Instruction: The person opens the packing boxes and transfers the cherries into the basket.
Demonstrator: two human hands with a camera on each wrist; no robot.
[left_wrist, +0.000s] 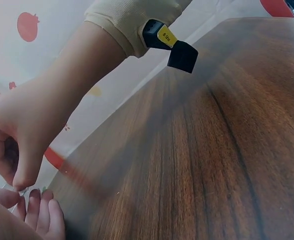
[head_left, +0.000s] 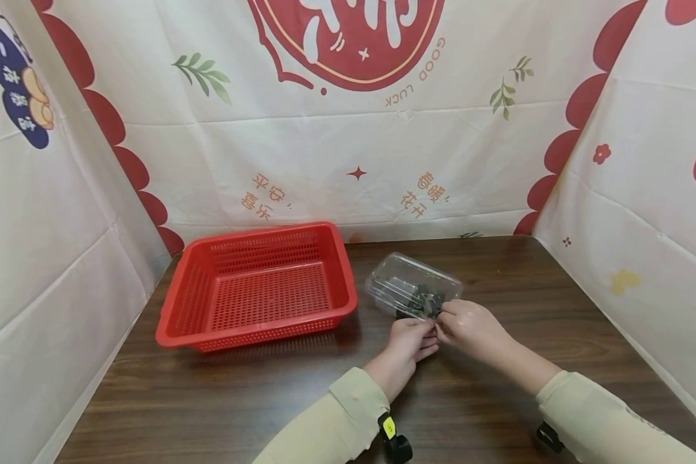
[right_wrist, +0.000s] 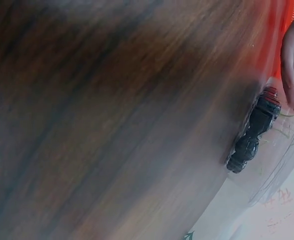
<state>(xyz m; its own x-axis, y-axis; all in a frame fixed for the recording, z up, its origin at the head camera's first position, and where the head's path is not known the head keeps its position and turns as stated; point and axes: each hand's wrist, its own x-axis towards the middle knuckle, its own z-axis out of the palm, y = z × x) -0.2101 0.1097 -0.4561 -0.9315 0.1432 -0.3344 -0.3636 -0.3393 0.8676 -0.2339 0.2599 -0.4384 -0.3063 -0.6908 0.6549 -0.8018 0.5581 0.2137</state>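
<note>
A clear plastic clamshell box is tilted on the table, with dark glossy contents inside. Thin green stems show among these dark pieces in the right wrist view. My left hand pinches the front edge of the box near its corner, its other fingers stretched out below. Right beside it, my right hand has curled fingers and pinches the same corner from the right. The two hands' fingertips meet there. In the left wrist view, the thumb of my right hand comes down against my left hand.
A red perforated plastic basket stands on the dark wooden table, left of the box. White printed cloth surrounds the table at the back and both sides. A small black camera is strapped to my left wrist.
</note>
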